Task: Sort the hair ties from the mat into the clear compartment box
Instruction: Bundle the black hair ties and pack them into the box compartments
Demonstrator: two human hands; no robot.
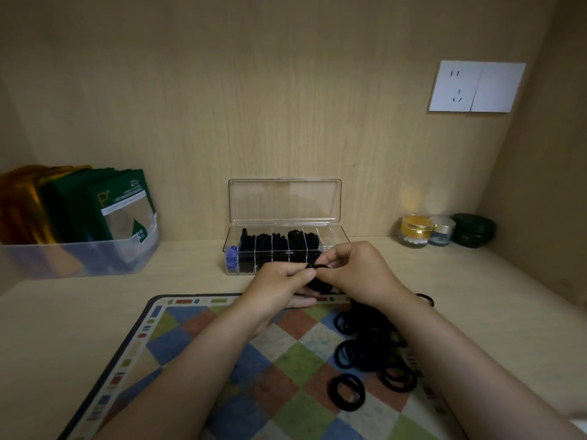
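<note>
A pile of black hair ties (371,347) lies on the right half of the checkered mat (222,360). Just past the mat's far edge, my left hand (279,285) and my right hand (359,271) meet and both pinch a small bunch of black hair ties (319,282) between them. Behind the hands stands the clear compartment box (330,231) with its lid raised; several compartments hold black ties, the leftmost holds something blue (232,257), and the right compartments look see-through. My right hand hides the box's front right corner.
A clear bin of green and gold packets (79,230) stands at the back left. Three small jars (444,230) sit at the back right, below a white wall socket (476,86). Wooden walls enclose the shelf on the back and both sides.
</note>
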